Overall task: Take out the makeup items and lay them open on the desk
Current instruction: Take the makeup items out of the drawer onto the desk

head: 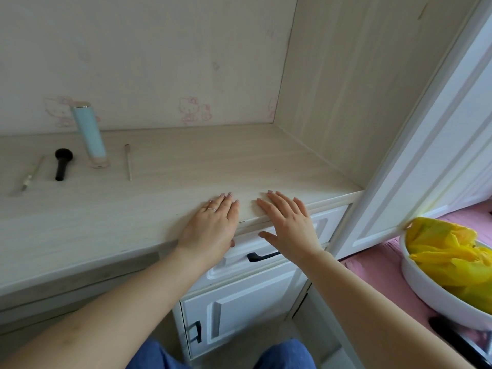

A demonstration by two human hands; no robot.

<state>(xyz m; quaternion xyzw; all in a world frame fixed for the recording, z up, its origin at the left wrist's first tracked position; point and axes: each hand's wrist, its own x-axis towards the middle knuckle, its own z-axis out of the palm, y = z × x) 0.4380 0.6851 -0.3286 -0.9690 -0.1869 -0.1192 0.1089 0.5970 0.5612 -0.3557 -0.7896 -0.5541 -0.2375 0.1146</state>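
Makeup items lie spread on the far left of the table (pixel 165 166), well apart from both hands. Largest is a pale blue tube (pixel 89 133) standing upright on its cap near the back wall. Left of it lies a black brush (pixel 62 163), then a thin pencil-like stick (pixel 32 173) at the far left, and a slim stick (pixel 128 161) right of the tube. The left hand (pixel 213 225) rests flat at the near table edge, grip wide and holding nothing. The right hand (pixel 288 222) lies beside it, fingers spread, also holding nothing, above a white drawer (pixel 298 237).
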